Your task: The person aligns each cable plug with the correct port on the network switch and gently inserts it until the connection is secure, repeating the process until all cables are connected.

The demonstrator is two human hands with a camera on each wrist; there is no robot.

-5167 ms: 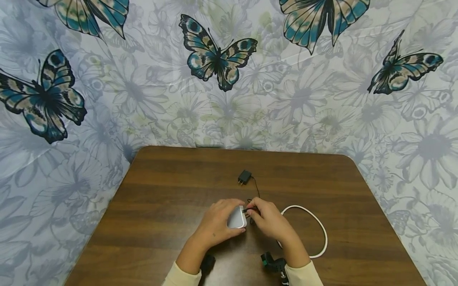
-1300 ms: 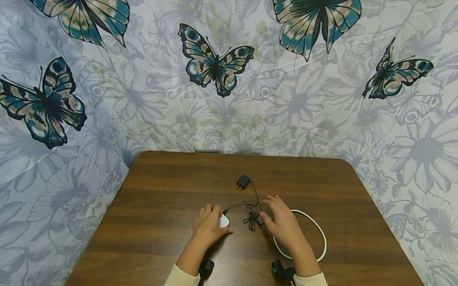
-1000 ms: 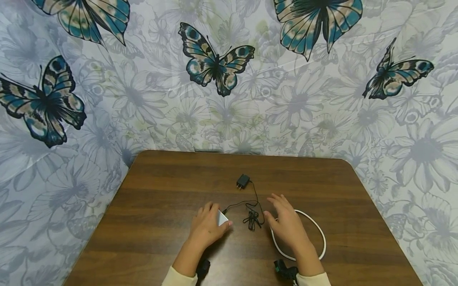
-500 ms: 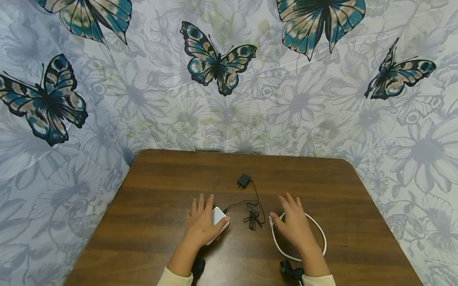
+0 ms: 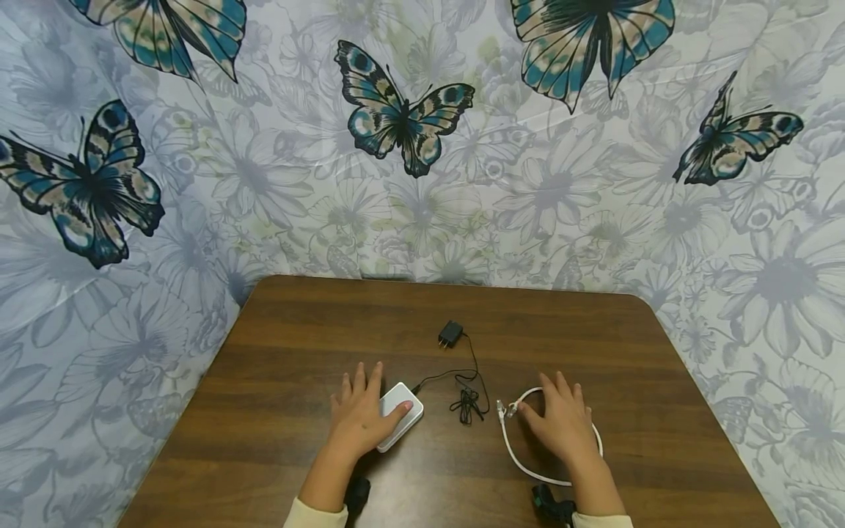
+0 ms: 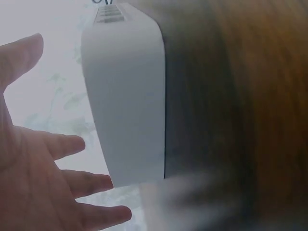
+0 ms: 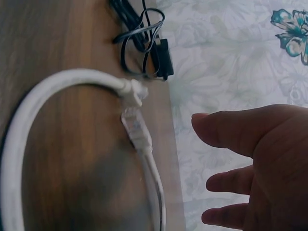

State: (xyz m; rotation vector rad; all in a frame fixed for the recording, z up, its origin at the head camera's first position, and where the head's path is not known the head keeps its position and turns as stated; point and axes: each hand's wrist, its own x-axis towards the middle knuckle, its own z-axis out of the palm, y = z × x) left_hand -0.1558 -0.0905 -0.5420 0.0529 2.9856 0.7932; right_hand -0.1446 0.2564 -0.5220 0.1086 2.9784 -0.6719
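Note:
A small white network box (image 5: pixel 403 414) with a row of ports lies on the table, a black cord running into its far corner. My left hand (image 5: pixel 359 419) is at its left side, fingers spread and thumb overlapping its top in the head view; in the left wrist view the fingers are straight and hold nothing. A white Ethernet cable (image 5: pixel 528 469) lies in a loop on the right, its two clear plugs (image 7: pixel 137 130) side by side. Over the loop's right side is my right hand (image 5: pixel 564 424), fingers extended and apart, with nothing gripped.
Toward the back of the brown wooden table (image 5: pixel 317 323) lies a black power adapter (image 5: pixel 451 334), prongs exposed. Its thin cord has a tied bundle (image 5: pixel 466 403) between the hands. A butterfly-print cloth (image 5: pixel 264 147) hangs behind the table.
The black cord was pushed into the white box, which was then set down farther left. My left hand has let go and drawn left; my right hand has moved right over the white cable.

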